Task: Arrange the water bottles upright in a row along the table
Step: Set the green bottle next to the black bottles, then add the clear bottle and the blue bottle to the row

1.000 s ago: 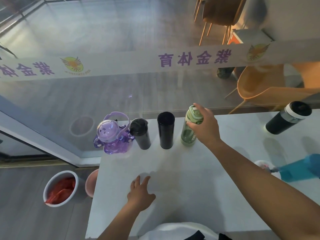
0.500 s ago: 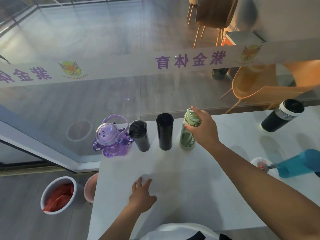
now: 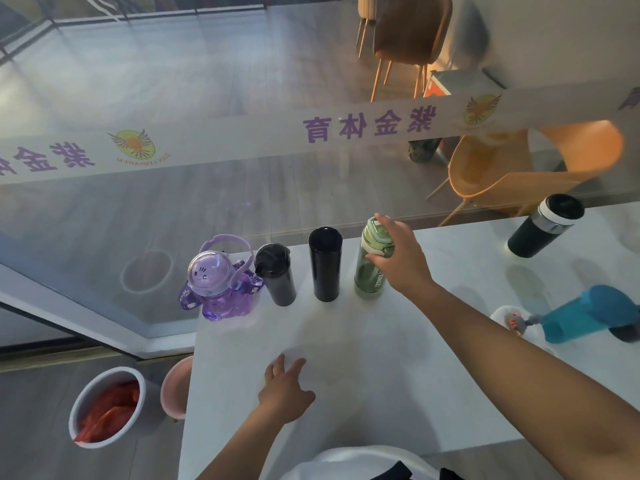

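Along the far edge of the white table stand a purple cartoon bottle, a short black tumbler, a tall black flask and a green bottle, all upright. My right hand holds the green bottle near its cap. My left hand rests flat on the table, holding nothing. A dark bottle with a white band stands tilted-looking at the far right. A blue bottle lies on its side at the right edge.
A glass wall with a lettered band runs just behind the table. On the floor left of the table sit a white bucket with red cloth and a pink bucket. Orange chairs stand beyond the glass.
The green bottle has gone from slightly tilted to upright under my right hand. My left hand stays in place on the table.
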### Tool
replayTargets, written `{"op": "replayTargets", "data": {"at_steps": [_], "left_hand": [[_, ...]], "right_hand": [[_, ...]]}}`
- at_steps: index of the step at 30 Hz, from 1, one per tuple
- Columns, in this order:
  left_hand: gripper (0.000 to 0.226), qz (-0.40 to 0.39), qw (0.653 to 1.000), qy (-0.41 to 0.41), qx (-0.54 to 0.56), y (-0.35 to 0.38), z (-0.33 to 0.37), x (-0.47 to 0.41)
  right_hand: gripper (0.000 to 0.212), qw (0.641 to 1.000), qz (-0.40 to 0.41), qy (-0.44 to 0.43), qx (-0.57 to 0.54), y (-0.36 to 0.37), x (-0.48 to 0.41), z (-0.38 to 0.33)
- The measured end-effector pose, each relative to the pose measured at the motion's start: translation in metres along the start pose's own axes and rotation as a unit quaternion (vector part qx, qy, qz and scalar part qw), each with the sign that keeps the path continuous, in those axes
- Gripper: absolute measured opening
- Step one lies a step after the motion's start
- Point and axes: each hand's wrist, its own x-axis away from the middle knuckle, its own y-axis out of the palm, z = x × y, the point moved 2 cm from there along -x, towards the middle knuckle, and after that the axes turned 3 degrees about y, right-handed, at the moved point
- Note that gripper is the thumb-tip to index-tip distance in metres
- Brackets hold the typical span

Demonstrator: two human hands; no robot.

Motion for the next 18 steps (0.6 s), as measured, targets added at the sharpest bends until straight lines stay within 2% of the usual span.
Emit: {"op": "replayTargets", "data": {"at_steps": [5,8,15,18], "left_hand": [[0.078,-0.007,1.0,0.022,-0.008,-0.006,0.009,0.002],[0.078,-0.011,0.999,0.046,-0.01,-0.005,0.018,0.003],[0.078,-0.045,0.99,0.129,-0.016,0.018,0.048,-0.002],[0.079,-0.059,0.984,0.165,-0.023,0.037,0.068,-0.003]], "right_hand": [[0.097,1.0,-0.016,0.007,-0.02,-0.014,0.013,-0.009],[0.096,0.999,0.027,0.022,-0.005,-0.033,0.037,-0.011],[0.054,0.981,0.122,0.147,0.045,-0.081,0.141,0.034],[0.043,0.961,0.184,0.204,0.019,-0.104,0.184,0.059]]}}
